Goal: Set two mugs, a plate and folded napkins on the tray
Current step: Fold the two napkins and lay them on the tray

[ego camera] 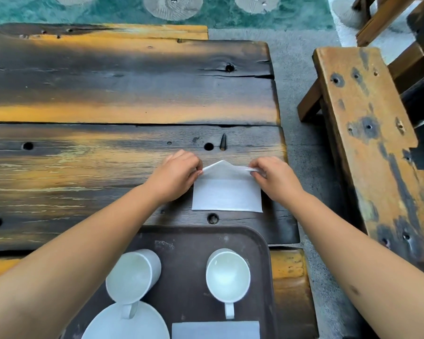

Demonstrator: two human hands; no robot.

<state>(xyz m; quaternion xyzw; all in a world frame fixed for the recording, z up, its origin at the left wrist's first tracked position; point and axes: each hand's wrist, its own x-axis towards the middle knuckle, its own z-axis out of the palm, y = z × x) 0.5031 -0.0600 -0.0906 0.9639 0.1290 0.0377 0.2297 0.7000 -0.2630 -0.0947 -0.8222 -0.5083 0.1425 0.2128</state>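
Two hands, left hand (175, 176) and right hand (275, 178), pinch the napkin's (227, 194) top corners on the worktop (108, 94), at twelve o'clock from the tray (189, 243). We're folding; next we press it flat.

A table (132, 94) of dark, weathered planks with orange patches and round holes fills the scene. At the right stands a wooden bench (367, 143) on grey floor (296, 57). Far behind lies green ground (108, 13).

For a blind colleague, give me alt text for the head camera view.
Both hands, left hand and right hand, fold a white napkin on a wooden table. Nearer, a brown tray holds two mugs, a plate and a folded napkin.
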